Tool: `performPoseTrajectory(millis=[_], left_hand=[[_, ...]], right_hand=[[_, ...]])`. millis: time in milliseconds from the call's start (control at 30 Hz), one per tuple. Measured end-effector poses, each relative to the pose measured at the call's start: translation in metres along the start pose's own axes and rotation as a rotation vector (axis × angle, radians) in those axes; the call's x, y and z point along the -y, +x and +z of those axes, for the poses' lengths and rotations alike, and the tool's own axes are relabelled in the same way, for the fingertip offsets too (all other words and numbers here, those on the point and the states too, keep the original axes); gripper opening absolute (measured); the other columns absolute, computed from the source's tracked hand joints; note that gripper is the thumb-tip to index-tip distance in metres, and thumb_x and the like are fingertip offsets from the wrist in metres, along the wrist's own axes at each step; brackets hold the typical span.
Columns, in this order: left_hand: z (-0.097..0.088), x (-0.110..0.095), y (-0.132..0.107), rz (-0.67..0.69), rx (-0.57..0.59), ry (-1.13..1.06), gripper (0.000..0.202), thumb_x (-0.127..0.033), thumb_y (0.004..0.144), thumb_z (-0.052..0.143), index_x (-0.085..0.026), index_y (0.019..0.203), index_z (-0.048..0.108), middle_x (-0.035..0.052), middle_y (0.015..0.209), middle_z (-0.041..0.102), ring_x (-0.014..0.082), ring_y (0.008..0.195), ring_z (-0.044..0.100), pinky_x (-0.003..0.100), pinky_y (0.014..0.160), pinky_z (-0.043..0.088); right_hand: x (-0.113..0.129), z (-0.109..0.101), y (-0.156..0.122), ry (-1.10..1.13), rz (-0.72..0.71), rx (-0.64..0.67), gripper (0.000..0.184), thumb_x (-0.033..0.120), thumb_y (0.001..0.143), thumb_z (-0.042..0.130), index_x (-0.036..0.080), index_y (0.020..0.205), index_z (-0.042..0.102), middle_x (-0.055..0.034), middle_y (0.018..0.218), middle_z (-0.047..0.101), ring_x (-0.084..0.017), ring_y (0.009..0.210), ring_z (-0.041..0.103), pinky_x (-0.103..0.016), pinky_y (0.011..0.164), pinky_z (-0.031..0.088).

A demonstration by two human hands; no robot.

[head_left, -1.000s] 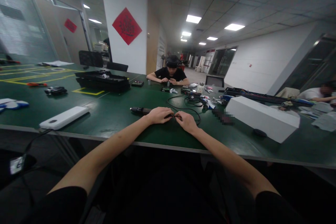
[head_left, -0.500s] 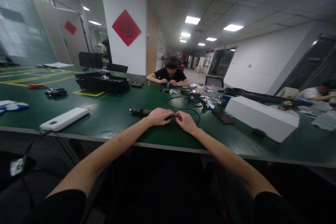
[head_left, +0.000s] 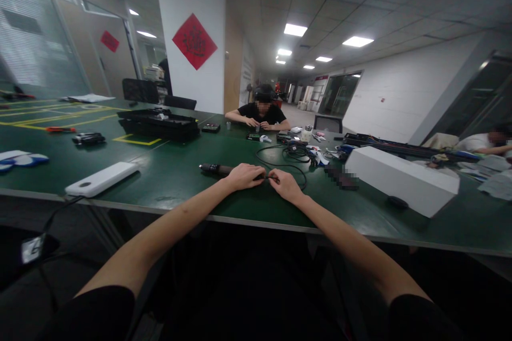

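Note:
An electric screwdriver (head_left: pixel 214 169) lies on the green table, its tip pointing left. My left hand (head_left: pixel 245 177) is wrapped round its rear end, palm down, and covers that part. Close beside it, my right hand (head_left: pixel 286 185) pinches the black cable (head_left: pixel 273 177) near the tool's tail. The fingertips of both hands almost meet. Whether the cable's end sits in the tool or apart from it is too small to tell. From my right hand the cable loops back to a tangled bundle (head_left: pixel 296 152).
A white box (head_left: pixel 400 178) stands at right, a black oval object (head_left: pixel 397 202) by it. A white flat device (head_left: pixel 102 179) and a black tray (head_left: pixel 158 125) are at left. Across the green table (head_left: pixel 180 192), a co-worker (head_left: pixel 262 112) handles small parts. Another person sits far right.
The view has shifted slightly. My hands stay at the screwdriver's tail, with only a small shift of the right fingers on the cable.

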State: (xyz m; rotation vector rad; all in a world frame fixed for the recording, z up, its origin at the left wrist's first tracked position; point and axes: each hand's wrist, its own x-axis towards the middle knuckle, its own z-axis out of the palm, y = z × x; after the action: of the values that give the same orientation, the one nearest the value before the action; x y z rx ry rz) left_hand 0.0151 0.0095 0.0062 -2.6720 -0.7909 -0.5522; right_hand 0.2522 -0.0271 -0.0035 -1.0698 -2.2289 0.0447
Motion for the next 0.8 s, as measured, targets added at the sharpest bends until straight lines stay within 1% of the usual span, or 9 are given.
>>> performPoseTrajectory(millis=[67,200,300,367,467,533,667,733,800], left_hand=[[0.0005,0.0004,0.0000,-0.009,-0.010,-0.009,0.026,-0.046,0.101,0.052,-0.027,0.117,0.059,0.0026,0.106,0.071,0.0207,0.096,0.069,0.030,0.078,0.047],[0.0018,0.0018,-0.0009,0.043,-0.011,0.002,0.026,-0.042,0.100,0.052,-0.027,0.120,0.060,0.0030,0.106,0.071,0.0214,0.095,0.069,0.031,0.080,0.047],[0.0025,0.0018,-0.0007,0.013,-0.008,0.000,0.024,-0.044,0.100,0.052,-0.026,0.115,0.061,0.0030,0.104,0.072,0.0214,0.095,0.069,0.031,0.079,0.047],[0.0021,0.0011,-0.0005,-0.009,-0.009,0.001,0.026,-0.046,0.101,0.052,-0.026,0.115,0.060,0.0026,0.103,0.072,0.0211,0.095,0.069,0.031,0.079,0.047],[0.0009,0.0004,-0.0010,0.019,-0.011,0.008,0.026,-0.044,0.100,0.052,-0.027,0.119,0.059,0.0028,0.104,0.072,0.0209,0.095,0.068,0.031,0.080,0.047],[0.0011,0.0006,-0.0013,0.043,-0.008,0.010,0.025,-0.041,0.100,0.052,-0.027,0.119,0.060,0.0032,0.105,0.071,0.0210,0.095,0.068,0.031,0.080,0.047],[0.0031,0.0011,-0.0005,0.001,-0.007,-0.007,0.024,-0.044,0.100,0.052,-0.026,0.113,0.060,0.0028,0.102,0.071,0.0205,0.094,0.068,0.030,0.079,0.047],[0.0029,0.0011,-0.0004,-0.006,-0.011,-0.017,0.025,-0.044,0.100,0.052,-0.026,0.115,0.060,0.0027,0.103,0.071,0.0203,0.095,0.069,0.030,0.080,0.048],[0.0018,0.0009,-0.0008,0.019,-0.011,-0.021,0.026,-0.042,0.100,0.052,-0.027,0.119,0.060,0.0028,0.106,0.072,0.0203,0.096,0.069,0.030,0.082,0.048]], right_hand=[[0.0003,-0.0004,-0.0001,0.002,0.000,-0.001,0.012,0.019,0.093,0.061,0.021,0.103,0.065,-0.0029,0.092,0.069,-0.018,0.079,0.062,-0.027,0.076,0.046],[0.0011,-0.0009,-0.0004,0.007,0.004,-0.001,0.012,0.020,0.093,0.061,0.022,0.104,0.066,-0.0024,0.089,0.068,-0.018,0.077,0.062,-0.027,0.075,0.045],[0.0021,-0.0015,-0.0005,0.005,0.009,-0.003,0.012,0.021,0.093,0.061,0.021,0.104,0.066,-0.0023,0.087,0.068,-0.018,0.077,0.062,-0.027,0.074,0.045],[0.0026,-0.0019,-0.0003,0.005,0.012,-0.002,0.012,0.020,0.092,0.062,0.022,0.104,0.066,-0.0021,0.087,0.068,-0.018,0.077,0.061,-0.027,0.074,0.045],[0.0029,-0.0023,-0.0004,0.005,0.012,0.005,0.013,0.020,0.092,0.062,0.022,0.104,0.066,-0.0019,0.088,0.068,-0.017,0.077,0.061,-0.027,0.073,0.044],[0.0028,-0.0022,-0.0006,0.000,0.008,0.004,0.012,0.020,0.092,0.061,0.022,0.103,0.066,-0.0018,0.088,0.068,-0.017,0.076,0.061,-0.027,0.073,0.044],[0.0020,-0.0010,-0.0011,-0.015,0.011,-0.005,0.011,0.020,0.092,0.062,0.022,0.102,0.066,-0.0017,0.089,0.068,-0.017,0.077,0.061,-0.027,0.074,0.044],[0.0017,-0.0005,-0.0011,-0.017,0.015,-0.005,0.011,0.020,0.092,0.062,0.022,0.102,0.066,-0.0017,0.090,0.069,-0.017,0.077,0.061,-0.027,0.074,0.044],[0.0014,-0.0003,-0.0011,-0.015,0.014,-0.003,0.012,0.020,0.092,0.062,0.022,0.103,0.066,-0.0018,0.090,0.069,-0.017,0.076,0.061,-0.026,0.073,0.044]])
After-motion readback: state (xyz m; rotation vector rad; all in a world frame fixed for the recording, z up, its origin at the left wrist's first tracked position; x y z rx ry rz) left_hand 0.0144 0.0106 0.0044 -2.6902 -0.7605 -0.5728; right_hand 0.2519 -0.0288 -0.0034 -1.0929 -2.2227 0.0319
